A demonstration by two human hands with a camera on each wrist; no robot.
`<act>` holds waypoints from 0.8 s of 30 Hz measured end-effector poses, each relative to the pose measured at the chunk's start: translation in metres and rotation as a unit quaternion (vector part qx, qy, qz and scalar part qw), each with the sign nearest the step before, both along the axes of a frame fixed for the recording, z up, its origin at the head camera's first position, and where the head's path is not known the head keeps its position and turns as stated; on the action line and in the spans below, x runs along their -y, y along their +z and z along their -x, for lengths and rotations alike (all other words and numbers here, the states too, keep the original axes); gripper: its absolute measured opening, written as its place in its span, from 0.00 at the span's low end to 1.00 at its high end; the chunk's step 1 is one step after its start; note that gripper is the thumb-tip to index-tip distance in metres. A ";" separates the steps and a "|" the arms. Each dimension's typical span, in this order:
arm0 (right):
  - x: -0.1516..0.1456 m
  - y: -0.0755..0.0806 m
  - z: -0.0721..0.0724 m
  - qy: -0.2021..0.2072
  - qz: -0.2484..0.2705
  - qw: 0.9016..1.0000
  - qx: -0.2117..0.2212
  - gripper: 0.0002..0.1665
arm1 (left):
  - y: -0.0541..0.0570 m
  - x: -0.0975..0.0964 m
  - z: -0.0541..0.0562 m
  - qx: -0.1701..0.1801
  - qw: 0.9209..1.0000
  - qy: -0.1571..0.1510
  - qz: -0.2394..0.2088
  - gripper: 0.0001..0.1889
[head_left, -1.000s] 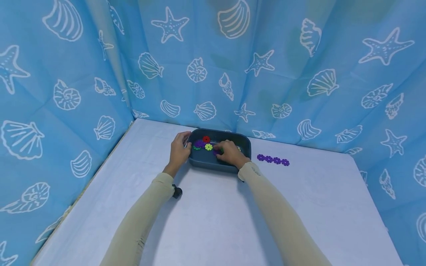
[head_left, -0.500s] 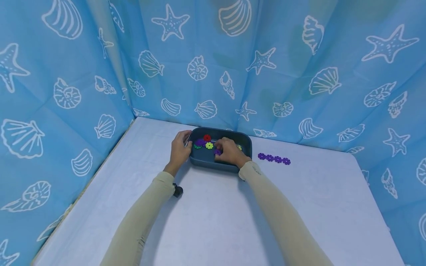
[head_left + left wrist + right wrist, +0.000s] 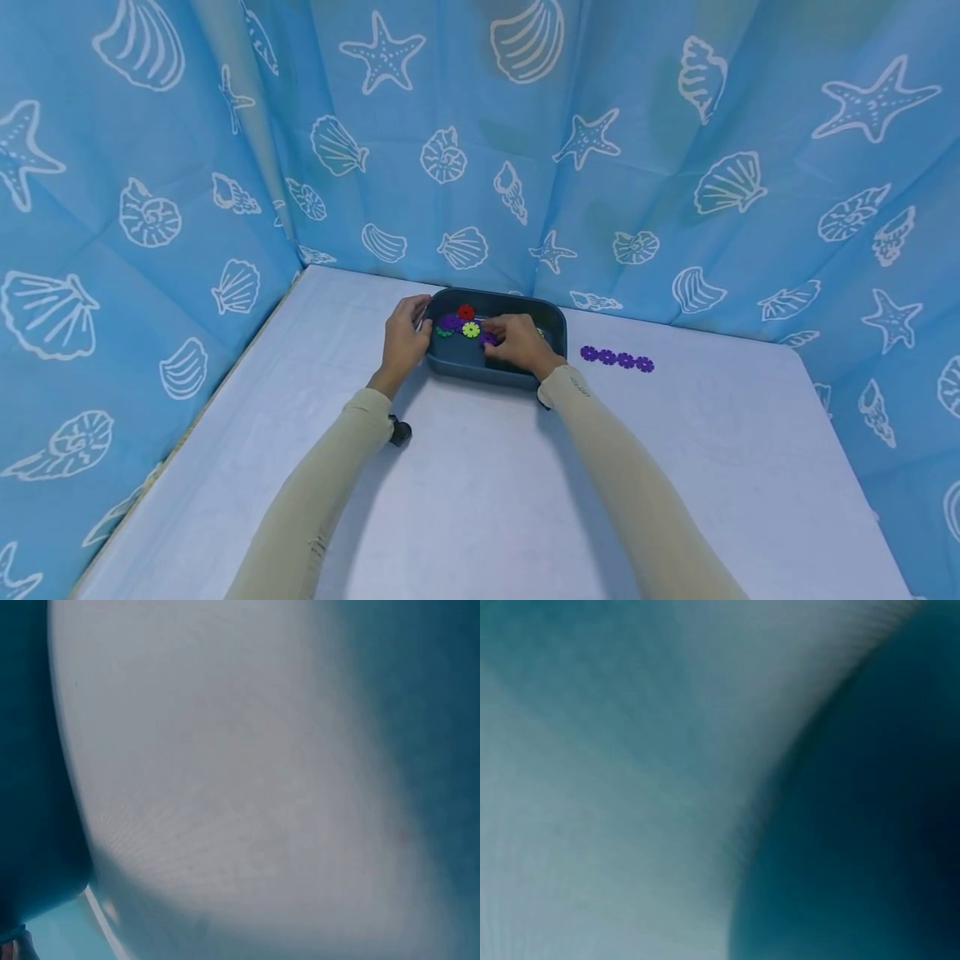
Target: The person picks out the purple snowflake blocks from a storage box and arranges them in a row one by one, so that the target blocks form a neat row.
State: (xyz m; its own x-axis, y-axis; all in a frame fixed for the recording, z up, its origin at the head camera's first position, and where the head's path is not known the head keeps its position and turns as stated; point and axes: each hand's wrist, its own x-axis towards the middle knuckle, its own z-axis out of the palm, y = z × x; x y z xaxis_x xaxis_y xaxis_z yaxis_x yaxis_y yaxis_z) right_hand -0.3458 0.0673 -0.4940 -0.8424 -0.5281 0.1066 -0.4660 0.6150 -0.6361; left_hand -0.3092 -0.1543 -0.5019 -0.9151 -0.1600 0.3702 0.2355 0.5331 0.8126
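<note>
A dark blue-grey plastic tray (image 3: 480, 374) stands near the back of the table in the head view. My left hand (image 3: 402, 337) holds it at the left end, thumb and fingers at the rim. Inside it, my right hand (image 3: 521, 340) pinches a purple notched interlocking disc (image 3: 488, 339). To the left of those fingertips lie a yellow-green disc (image 3: 470, 330), a red disc (image 3: 466, 312), a few purple discs (image 3: 450, 322) and a green disc (image 3: 444, 332). Another yellow-green piece shows partly behind the right hand. Both wrist views are blurred and show neither hand's fingers.
Right of the tray, several purple discs (image 3: 617, 359) lie joined in a row on the white tabletop (image 3: 480, 500). A blue shell-print curtain (image 3: 465, 200) hangs close behind the tray and along the sides. A small black device (image 3: 401, 432) sits at the left cuff.
My right fingers have shifted slightly in the tray, with the purple disc now showing between thumb and fingertips. The left hand and the row of discs have stayed put.
</note>
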 end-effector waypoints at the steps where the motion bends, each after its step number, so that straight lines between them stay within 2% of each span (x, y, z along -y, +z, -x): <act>1: 0.000 0.000 0.000 0.000 0.002 1.000 -0.001 0.22 | 0.000 0.000 0.000 -0.001 1.000 0.000 0.000 0.20; 4: -0.001 -0.002 0.000 -0.002 0.018 1.000 -0.008 0.21 | 0.000 0.000 -0.001 -0.002 1.000 0.001 -0.002 0.20; 9: -0.002 -0.003 0.002 -0.004 0.062 0.997 -0.051 0.20 | 0.001 0.000 -0.001 -0.004 1.000 0.000 -0.002 0.20; 16: -0.015 0.008 0.002 -0.027 0.120 0.989 -0.080 0.21 | 0.006 -0.004 -0.003 0.003 1.000 -0.008 -0.004 0.20; 19: -0.025 0.016 0.001 -0.033 0.128 0.988 -0.075 0.21 | 0.007 -0.003 -0.003 0.004 1.000 -0.008 -0.003 0.20; 24: -0.051 0.028 0.002 -0.044 0.113 0.990 -0.074 0.22 | 0.005 -0.002 -0.005 0.006 1.000 -0.004 0.000 0.21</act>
State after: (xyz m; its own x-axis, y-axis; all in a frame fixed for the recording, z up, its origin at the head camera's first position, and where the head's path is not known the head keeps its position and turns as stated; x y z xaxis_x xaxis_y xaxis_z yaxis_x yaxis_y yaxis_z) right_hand -0.3478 0.1180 -0.4664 -0.8506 -0.4014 0.3395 -0.5152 0.5077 -0.6905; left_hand -0.3041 -0.1526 -0.4969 -0.9209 -0.1516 0.3591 0.2304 0.5315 0.8151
